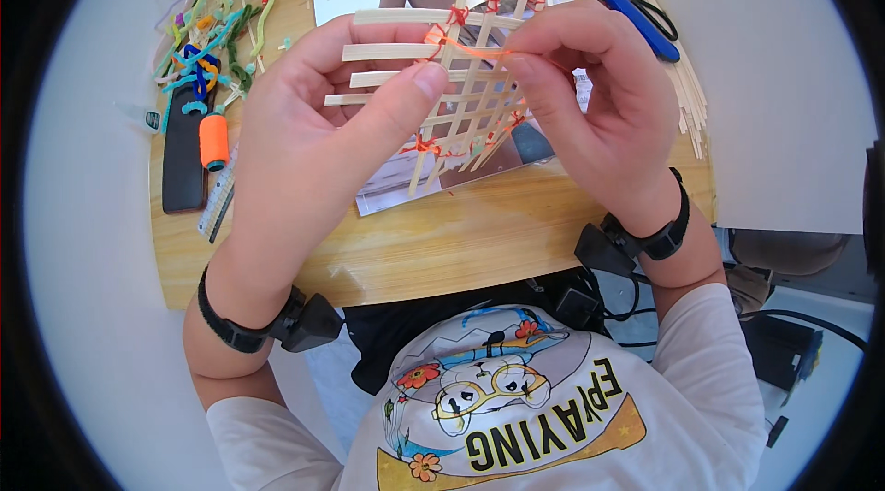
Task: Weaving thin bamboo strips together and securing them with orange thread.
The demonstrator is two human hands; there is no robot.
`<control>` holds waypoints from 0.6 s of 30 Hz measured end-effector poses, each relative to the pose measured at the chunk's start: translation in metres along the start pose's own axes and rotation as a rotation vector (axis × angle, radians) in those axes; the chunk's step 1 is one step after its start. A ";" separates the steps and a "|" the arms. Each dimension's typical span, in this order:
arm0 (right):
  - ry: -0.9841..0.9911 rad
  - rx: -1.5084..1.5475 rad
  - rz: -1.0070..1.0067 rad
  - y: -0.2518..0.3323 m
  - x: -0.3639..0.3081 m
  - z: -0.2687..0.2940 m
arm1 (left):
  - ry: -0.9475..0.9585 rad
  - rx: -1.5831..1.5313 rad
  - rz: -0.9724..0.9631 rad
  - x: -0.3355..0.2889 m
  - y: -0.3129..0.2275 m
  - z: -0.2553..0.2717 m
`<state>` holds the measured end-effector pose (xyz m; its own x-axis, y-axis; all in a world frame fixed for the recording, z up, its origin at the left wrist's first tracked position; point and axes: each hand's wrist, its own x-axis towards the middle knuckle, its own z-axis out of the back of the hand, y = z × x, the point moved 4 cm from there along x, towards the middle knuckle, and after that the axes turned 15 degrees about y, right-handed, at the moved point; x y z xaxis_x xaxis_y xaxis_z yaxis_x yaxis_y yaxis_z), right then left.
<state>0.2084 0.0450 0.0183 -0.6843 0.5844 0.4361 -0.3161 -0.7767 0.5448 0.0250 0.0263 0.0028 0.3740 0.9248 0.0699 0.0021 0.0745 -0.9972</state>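
Observation:
A lattice of woven bamboo strips (468, 90) is held upright over the table, its crossings tied with red and orange thread. My left hand (346, 94) grips its left side, thumb in front and fingers behind the strip ends. Between thumb and forefinger, my right hand (590, 76) pinches an orange thread (481, 53) that runs taut to a knot at the lattice's upper left. The right hand's other fingers curl inward. Wrist straps with black boxes sit on both my forearms.
On the wooden table (442, 256), a magazine (378, 196) lies beneath the lattice. At left are an orange thread spool (214, 142), a dark phone (183, 159), a ruler (218, 201) and colourful pipe cleaners (217, 21). Blue-handled scissors (636, 21) and long bamboo strips (687, 99) lie at right.

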 end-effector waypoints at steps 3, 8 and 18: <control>-0.005 0.019 -0.011 -0.001 0.001 -0.002 | -0.003 0.017 0.022 -0.001 0.000 0.001; -0.015 -0.008 -0.022 -0.002 0.001 -0.002 | -0.014 0.066 0.023 -0.001 0.004 0.001; -0.011 -0.028 -0.041 -0.003 0.002 -0.003 | -0.060 0.159 -0.116 -0.004 -0.001 0.000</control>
<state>0.2058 0.0475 0.0152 -0.6634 0.6182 0.4216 -0.3619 -0.7583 0.5423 0.0234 0.0221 0.0039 0.3235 0.9268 0.1907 -0.1064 0.2359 -0.9659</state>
